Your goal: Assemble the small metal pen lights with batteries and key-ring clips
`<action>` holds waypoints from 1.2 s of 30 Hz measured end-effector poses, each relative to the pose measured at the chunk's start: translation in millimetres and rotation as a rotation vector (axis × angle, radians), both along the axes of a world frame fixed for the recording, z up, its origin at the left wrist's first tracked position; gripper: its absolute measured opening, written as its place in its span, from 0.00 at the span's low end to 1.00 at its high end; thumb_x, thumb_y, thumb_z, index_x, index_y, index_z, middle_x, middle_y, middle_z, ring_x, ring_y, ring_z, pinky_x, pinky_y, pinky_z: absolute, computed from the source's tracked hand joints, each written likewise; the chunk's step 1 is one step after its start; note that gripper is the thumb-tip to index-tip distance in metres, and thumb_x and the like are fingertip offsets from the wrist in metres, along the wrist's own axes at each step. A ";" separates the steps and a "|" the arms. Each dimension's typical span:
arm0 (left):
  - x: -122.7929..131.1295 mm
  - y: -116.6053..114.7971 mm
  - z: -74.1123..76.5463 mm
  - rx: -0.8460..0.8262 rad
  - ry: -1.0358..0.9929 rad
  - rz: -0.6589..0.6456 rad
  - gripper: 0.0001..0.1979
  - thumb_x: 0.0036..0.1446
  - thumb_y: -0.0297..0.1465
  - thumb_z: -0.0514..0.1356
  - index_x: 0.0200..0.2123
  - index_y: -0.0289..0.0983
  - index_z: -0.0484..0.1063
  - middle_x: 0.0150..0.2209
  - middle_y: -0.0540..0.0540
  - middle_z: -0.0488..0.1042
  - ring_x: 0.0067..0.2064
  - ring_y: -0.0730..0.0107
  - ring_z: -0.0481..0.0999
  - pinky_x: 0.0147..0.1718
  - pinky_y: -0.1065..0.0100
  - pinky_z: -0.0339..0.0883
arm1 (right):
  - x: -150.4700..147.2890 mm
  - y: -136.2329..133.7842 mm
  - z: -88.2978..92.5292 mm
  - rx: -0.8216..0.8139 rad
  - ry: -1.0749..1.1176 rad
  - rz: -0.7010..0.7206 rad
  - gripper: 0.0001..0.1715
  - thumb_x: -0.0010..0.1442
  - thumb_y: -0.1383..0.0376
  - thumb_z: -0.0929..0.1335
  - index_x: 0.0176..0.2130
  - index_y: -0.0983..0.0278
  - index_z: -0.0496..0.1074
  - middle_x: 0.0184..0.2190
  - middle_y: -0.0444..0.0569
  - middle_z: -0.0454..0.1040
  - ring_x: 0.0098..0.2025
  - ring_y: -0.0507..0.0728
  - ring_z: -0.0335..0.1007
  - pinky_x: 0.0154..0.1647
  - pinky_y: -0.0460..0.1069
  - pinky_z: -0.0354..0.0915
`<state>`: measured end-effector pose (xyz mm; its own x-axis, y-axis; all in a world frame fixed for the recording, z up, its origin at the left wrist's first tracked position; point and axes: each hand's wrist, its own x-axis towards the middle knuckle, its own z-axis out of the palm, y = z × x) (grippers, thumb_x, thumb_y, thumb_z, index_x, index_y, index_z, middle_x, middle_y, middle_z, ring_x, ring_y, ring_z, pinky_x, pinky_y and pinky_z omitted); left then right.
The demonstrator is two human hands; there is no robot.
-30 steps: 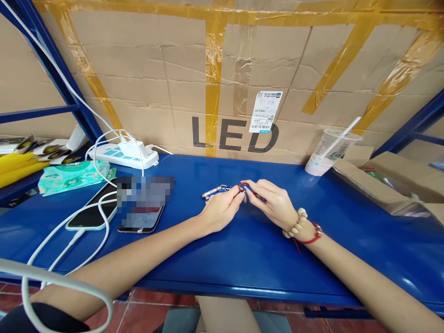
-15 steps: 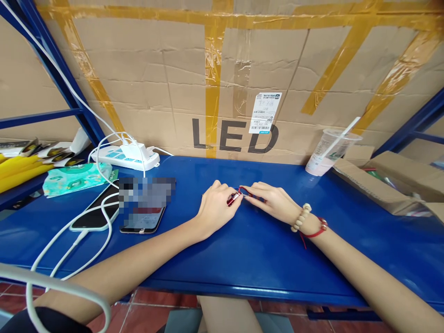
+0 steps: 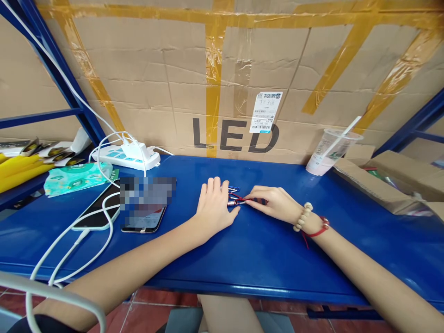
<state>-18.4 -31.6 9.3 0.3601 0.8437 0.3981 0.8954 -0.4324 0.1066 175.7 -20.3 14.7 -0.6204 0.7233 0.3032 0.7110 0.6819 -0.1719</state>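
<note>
My left hand (image 3: 214, 208) lies palm down with its fingers stretched out and the thumb apart. It partly covers a small red-and-silver piece (image 3: 231, 202) and a blue piece with a loop (image 3: 234, 189), whose exact kinds I cannot make out. To the right, the thumb and fingertips of my right hand (image 3: 272, 201) pinch a thin red cord (image 3: 242, 199) that runs toward the red-and-silver piece. On the right wrist are a beaded bracelet (image 3: 302, 216) and a red string bracelet (image 3: 316, 229).
Two phones (image 3: 95, 215) (image 3: 144, 221) and white cables lie left, near a power strip (image 3: 152, 160) and a green tissue pack (image 3: 78, 178). A cup with a straw (image 3: 321, 157) and an open carton (image 3: 367, 187) stand right. A large LED box (image 3: 166, 101) backs the blue table (image 3: 243, 259).
My left hand has let go of the red-and-silver piece and spread its fingers. The blue piece now shows beside it. My right hand has shifted slightly and still pinches the cord.
</note>
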 end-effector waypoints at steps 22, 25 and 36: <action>-3.3 20.2 -16.0 -0.152 0.013 -0.416 0.15 0.60 0.34 0.49 0.49 0.34 0.58 0.46 0.39 0.62 0.45 0.59 0.63 0.44 0.59 0.61 | -11.2 -2.3 -8.0 0.006 0.039 0.028 0.35 0.58 0.51 0.61 0.60 0.61 0.53 0.55 0.55 0.61 0.56 0.61 0.56 0.54 0.58 0.57; -5.9 23.3 -16.5 -0.208 -0.062 -0.499 0.15 0.61 0.34 0.48 0.50 0.35 0.58 0.47 0.40 0.61 0.45 0.60 0.62 0.44 0.59 0.61 | -8.9 0.2 -12.8 -0.076 0.039 0.027 0.37 0.59 0.50 0.60 0.62 0.60 0.49 0.57 0.54 0.59 0.58 0.61 0.53 0.55 0.58 0.56; -1.6 12.7 -4.7 -0.021 -0.442 -0.382 0.10 0.54 0.22 0.46 0.39 0.37 0.60 0.41 0.46 0.66 0.41 0.66 0.63 0.43 0.62 0.59 | -20.6 -3.6 -15.9 -0.072 0.008 0.018 0.34 0.61 0.51 0.57 0.62 0.60 0.48 0.61 0.56 0.51 0.63 0.62 0.44 0.58 0.62 0.50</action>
<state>-20.0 -19.0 4.6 0.4438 0.6960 0.5645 0.5451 -0.7097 0.4464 155.2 -24.0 -1.2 -0.6314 0.7320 0.2560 0.6971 0.6804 -0.2262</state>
